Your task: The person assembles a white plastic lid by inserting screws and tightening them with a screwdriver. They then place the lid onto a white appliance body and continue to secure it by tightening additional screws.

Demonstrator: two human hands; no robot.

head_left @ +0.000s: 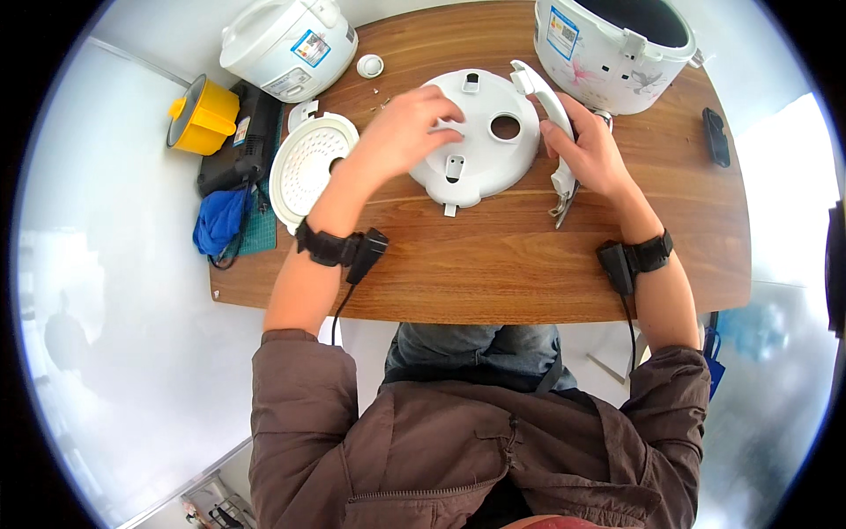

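White round lid plate (480,141) lies flat on the desk (493,256), mid-far, just near of the open cooker body. Inner face up, round hole right of centre, small tabs on far and near edges. Disc shape, so no real long axis; the tab line runs roughly far-to-near, tilted a bit left at the near end.

Left hand (401,132) rests on the plate's left part, fingers (445,110) curled and pressing down onto the surface, probably to keep the plate from sliding. Not pinching anything that I can see.

Right hand (595,154) wraps the white curved handle piece (551,110) just off the plate's right edge, fingers closed around its middle. Handle's long axis runs far-left to near-right, upper end touching or overlapping the plate rim, lower end with a metal-looking clip pointing near. Looks held against the rim for alignment; cannot tell if it is attached.

Both wrists carry black bands with cables.

Outward: white perforated inner cover (308,163) lies left of the plate, partly off the desk edge onto a green mat (260,231). White rice cooker (282,40) far left, closed. Open rice cooker body (617,44) far right. Small white cap (370,65) far, between the cookers. Yellow cup-like part (203,115), black tool (238,145) and blue cloth (220,220) off left. Black object (717,137) at right edge.
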